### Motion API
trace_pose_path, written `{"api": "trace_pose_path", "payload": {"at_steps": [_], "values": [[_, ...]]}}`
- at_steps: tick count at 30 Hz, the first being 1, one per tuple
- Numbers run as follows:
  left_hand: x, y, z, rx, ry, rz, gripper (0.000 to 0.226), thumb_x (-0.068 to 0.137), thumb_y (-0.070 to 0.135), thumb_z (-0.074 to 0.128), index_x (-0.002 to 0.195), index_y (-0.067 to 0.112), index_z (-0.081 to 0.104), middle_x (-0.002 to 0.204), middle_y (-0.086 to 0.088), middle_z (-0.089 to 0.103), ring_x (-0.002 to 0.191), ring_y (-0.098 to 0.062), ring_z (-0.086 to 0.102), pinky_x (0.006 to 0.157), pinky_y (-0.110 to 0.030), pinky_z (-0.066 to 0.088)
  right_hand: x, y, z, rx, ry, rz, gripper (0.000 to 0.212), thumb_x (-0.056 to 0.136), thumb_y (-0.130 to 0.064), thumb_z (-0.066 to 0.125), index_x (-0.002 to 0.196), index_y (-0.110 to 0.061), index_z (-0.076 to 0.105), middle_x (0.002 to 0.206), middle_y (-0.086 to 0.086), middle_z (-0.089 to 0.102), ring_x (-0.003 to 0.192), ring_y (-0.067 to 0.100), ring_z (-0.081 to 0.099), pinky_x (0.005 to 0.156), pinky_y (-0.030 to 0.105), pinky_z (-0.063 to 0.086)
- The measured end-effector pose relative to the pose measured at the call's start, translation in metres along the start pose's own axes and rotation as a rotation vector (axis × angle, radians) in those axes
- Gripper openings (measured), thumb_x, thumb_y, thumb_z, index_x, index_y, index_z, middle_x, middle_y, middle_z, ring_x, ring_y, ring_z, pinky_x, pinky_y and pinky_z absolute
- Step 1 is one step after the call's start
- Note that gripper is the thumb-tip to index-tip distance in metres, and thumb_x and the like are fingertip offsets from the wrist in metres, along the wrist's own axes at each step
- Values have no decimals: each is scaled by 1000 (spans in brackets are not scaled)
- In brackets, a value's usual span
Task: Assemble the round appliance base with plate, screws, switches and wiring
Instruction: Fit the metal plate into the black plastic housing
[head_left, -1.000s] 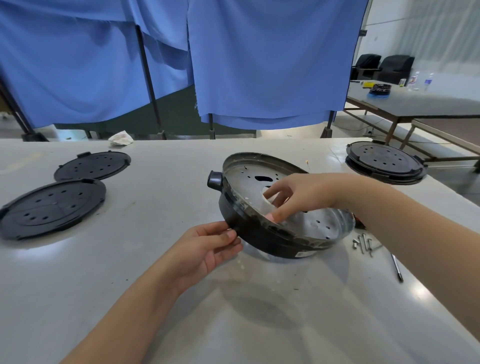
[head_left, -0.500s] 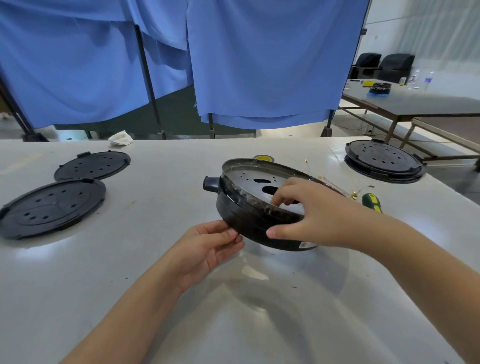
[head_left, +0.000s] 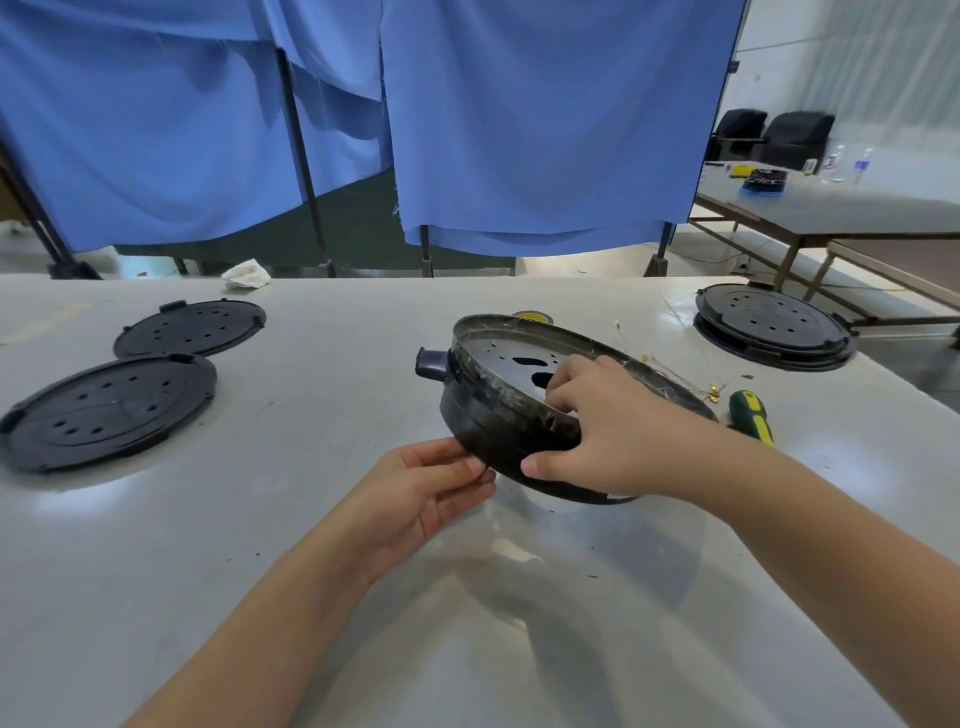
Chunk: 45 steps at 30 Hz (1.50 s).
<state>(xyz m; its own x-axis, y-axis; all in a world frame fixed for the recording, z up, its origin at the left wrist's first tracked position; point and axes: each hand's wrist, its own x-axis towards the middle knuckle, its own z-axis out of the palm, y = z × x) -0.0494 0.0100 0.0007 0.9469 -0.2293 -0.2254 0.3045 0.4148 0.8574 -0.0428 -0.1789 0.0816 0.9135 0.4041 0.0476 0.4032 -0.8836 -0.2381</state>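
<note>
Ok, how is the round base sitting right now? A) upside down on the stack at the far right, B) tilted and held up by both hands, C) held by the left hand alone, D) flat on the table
B: the round base is tipped, with the left hand at its near lower edge and the right hand gripping over its rim.

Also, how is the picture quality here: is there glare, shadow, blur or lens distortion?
Head view: wide-angle bending curves the table edge; soft glare patches lie beside the black cover and under the tilted base, which casts a broad shadow; the hands, left and right, are sharp, the far bottles slightly blurred.
</note>
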Motion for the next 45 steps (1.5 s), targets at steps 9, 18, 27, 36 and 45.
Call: {"api": "trace_pose_path", "payload": {"at_steps": [9, 18, 27, 36, 45], "values": [[-1, 3, -3, -42, 86, -19, 26, 59, -2, 72, 84, 1, 77, 83, -14, 74, 72, -19, 74, 62, -21, 58, 4, 4, -6, 74, 25, 41, 45, 78, -49, 68, 109, -16, 64, 118, -9, 45, 112, 15, 37, 95, 33, 37], [4, 27, 4, -183, 163, 90, 42, 55, -4, 73, 97, -5, 66, 82, -15, 75, 76, -20, 75, 59, -19, 57, 24, 19, -52, 395, 16, 219, 40, 71, -44, 78, 100, -21, 62, 92, -3, 67, 80, 14, 63, 66, 26, 49], [15, 49, 32, -52, 141, 346, 16, 62, -5, 77, 71, 8, 77, 89, -19, 75, 86, -27, 75, 69, -23, 58, 31, 20, -66, 478, 63, 143, 34, 75, -36, 78, 101, -19, 65, 89, -3, 70, 77, 10, 66, 65, 20, 49], [4, 69, 54, 226, 214, 668, 12, 74, -1, 79, 76, 9, 74, 79, -9, 75, 75, -21, 74, 71, -22, 58, 22, 27, -69, 706, 123, 67, 14, 73, -35, 79, 76, -30, 67, 68, -21, 70, 62, -6, 65, 48, 4, 44], [1, 79, 60, 414, 285, 861, 24, 76, 0, 79, 72, 22, 74, 77, -1, 76, 76, -17, 74, 72, -22, 57, 16, 38, -66, 1002, 135, 42, 30, 60, -39, 80, 86, -27, 72, 84, -7, 75, 74, 9, 72, 55, 16, 53]]}}
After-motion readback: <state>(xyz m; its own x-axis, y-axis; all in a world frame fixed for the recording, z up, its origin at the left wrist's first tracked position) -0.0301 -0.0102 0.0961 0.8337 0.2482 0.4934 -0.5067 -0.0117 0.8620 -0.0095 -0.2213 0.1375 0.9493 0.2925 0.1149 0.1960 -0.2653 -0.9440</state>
